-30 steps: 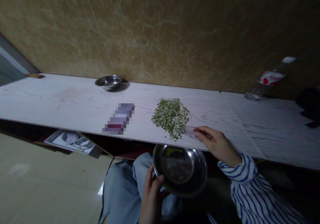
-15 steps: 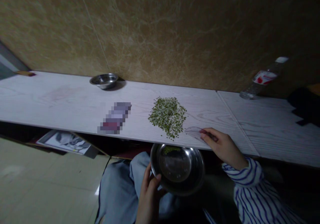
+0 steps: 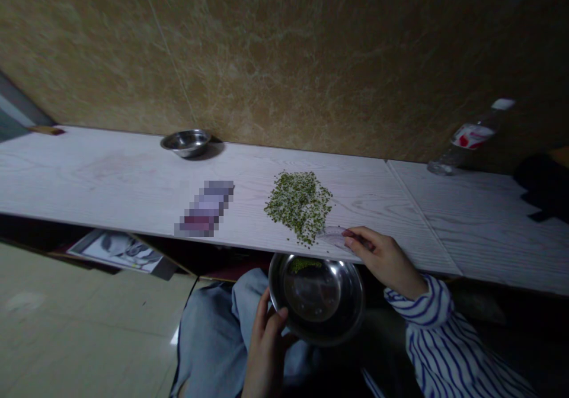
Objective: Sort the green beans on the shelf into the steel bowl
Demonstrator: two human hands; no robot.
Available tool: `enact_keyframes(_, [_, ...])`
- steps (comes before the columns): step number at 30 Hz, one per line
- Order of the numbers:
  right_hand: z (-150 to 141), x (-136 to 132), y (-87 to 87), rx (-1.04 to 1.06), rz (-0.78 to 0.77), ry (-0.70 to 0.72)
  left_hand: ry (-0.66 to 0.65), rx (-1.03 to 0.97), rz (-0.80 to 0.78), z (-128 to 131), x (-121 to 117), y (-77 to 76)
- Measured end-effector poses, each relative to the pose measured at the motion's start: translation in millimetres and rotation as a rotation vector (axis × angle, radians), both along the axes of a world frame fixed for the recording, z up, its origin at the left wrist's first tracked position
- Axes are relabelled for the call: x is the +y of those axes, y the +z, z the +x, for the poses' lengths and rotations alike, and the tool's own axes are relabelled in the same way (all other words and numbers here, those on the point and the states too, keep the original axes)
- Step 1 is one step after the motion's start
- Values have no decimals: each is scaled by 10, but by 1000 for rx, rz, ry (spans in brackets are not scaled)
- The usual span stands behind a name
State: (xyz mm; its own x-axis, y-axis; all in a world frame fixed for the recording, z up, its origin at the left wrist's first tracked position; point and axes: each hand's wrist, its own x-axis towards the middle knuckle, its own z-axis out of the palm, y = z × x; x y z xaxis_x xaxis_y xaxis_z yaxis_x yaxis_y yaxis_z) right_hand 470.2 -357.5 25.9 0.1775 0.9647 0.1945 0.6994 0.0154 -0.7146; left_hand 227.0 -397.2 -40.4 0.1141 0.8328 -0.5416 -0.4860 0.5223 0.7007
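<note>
On the white wood-grain table point(image 3: 373, 202) lies a spread of small green beans point(image 3: 296, 205), mung beans by their look, with white grains among them. My right hand point(image 3: 384, 256) pinches a clear, curved plastic piece point(image 3: 332, 234) that looks like a protractor. Its tip reaches the near right edge of the beans. Below the table edge, my left hand point(image 3: 269, 339) grips the left rim of a steel bowl point(image 3: 317, 309), thumb over the rim. The bowl tilts, and a small heap of green beans point(image 3: 306, 264) sits at its far side.
A smaller steel bowl point(image 3: 185, 143) stands near the wall. A pixelated flat object point(image 3: 207, 208) lies left of the beans. At the right are a clear plastic bottle point(image 3: 471, 137) and a dark object point(image 3: 542, 188). A box point(image 3: 122, 250) sits on a shelf under the table.
My right hand first drew the clear plastic piece right, off the beans, then brought it back left to their edge. My left hand still holds the bowl. The whole view shifted slightly.
</note>
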Motion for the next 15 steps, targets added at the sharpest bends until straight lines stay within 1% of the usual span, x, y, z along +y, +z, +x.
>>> enact_keyframes(5, [-27, 1, -6, 22, -8, 46, 6, -10, -5, 10, 3, 0])
enact_keyframes(7, [-4, -5, 1, 35, -3, 42, 8, -7, -10, 12, 5, 7])
enact_keyframes(9, [73, -1, 6, 47, 18, -6, 10, -2, -16, 12, 9, 3])
enact_keyframes(12, [272, 35, -10, 57, 63, -117, 8, 12, -28, 14, 21, -31])
enact_keyframes(15, [454, 94, -40, 7, 82, -177, 10, 16, -37, 25, 31, -72])
